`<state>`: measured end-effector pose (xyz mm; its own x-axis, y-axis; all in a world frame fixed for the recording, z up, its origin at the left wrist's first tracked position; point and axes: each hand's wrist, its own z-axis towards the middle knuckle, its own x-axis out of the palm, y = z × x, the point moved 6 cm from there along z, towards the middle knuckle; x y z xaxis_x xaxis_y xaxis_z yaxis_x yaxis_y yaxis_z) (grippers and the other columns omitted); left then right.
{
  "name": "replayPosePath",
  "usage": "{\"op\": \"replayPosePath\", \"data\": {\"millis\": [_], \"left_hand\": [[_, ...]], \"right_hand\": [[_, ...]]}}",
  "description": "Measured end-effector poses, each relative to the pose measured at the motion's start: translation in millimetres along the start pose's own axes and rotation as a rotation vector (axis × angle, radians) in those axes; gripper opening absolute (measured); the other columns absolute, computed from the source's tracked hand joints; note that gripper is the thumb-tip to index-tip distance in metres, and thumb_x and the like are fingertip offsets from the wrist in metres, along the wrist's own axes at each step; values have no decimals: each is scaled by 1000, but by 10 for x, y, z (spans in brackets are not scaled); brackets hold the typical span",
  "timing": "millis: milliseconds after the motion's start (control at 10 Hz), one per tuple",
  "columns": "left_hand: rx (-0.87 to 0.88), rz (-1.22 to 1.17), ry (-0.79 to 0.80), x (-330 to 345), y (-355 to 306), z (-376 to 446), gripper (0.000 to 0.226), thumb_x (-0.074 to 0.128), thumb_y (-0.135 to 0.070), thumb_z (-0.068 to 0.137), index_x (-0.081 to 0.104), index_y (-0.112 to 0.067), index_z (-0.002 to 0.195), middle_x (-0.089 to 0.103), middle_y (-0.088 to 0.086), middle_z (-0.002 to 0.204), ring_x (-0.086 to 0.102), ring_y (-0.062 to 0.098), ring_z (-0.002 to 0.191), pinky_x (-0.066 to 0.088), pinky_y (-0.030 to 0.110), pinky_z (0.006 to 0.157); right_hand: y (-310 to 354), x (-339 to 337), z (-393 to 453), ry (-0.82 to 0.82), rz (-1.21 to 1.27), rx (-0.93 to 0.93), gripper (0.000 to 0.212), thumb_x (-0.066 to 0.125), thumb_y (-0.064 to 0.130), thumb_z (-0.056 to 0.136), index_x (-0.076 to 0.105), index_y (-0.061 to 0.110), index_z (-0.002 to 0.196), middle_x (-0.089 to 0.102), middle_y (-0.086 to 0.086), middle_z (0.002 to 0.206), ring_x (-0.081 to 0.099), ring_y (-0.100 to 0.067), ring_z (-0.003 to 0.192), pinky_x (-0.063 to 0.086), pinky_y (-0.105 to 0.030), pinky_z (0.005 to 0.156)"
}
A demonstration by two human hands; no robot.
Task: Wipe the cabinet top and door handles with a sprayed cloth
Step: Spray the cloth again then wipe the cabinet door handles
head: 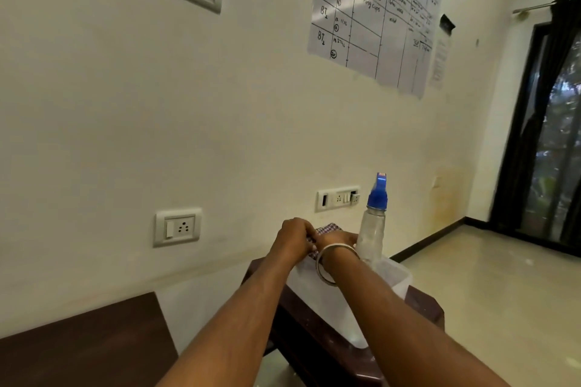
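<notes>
A checked purple-and-white cloth [327, 228] is bunched between both hands above a translucent plastic tub [394, 276]. My left hand [294, 237] grips its left side with fingers curled. My right hand [338, 240], a metal bangle on its wrist, holds the cloth's right side; its fingers are mostly hidden. A clear spray bottle [372, 234] with a blue nozzle stands upright in the tub, just right of my right hand. The tub sits on a dark brown cabinet top [424, 305].
A second dark wooden surface [81, 345] lies at lower left, with a gap between it and the cabinet. Wall sockets [177, 227] and a switch plate [338, 198] are behind. A whiteboard sheet [377, 16] hangs above. Tiled floor [503, 292] and a curtained glass door [553, 135] are to the right.
</notes>
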<state>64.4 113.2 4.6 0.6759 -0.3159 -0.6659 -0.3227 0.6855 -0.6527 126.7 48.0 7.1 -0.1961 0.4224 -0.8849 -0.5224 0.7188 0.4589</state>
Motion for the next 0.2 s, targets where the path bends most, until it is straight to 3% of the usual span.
{"op": "replayPosePath", "data": {"millis": [100, 200], "left_hand": [[-24, 112, 82, 38, -5, 33, 21, 69, -1, 80, 74, -7, 99, 70, 14, 106, 65, 24, 97, 53, 31, 89], [-46, 269, 185, 68, 23, 56, 23, 69, -9, 82, 74, -11, 105, 69, 10, 111, 63, 24, 102, 52, 30, 89]], "right_hand": [[7, 19, 36, 95, -266, -86, 43, 37, 24, 104, 40, 9, 143, 42, -11, 148, 39, -28, 138, 33, -44, 111], [-15, 174, 78, 270, -376, -170, 40, 44, 17, 102, 46, 4, 139, 46, -13, 145, 44, -27, 135, 40, -25, 107]]}}
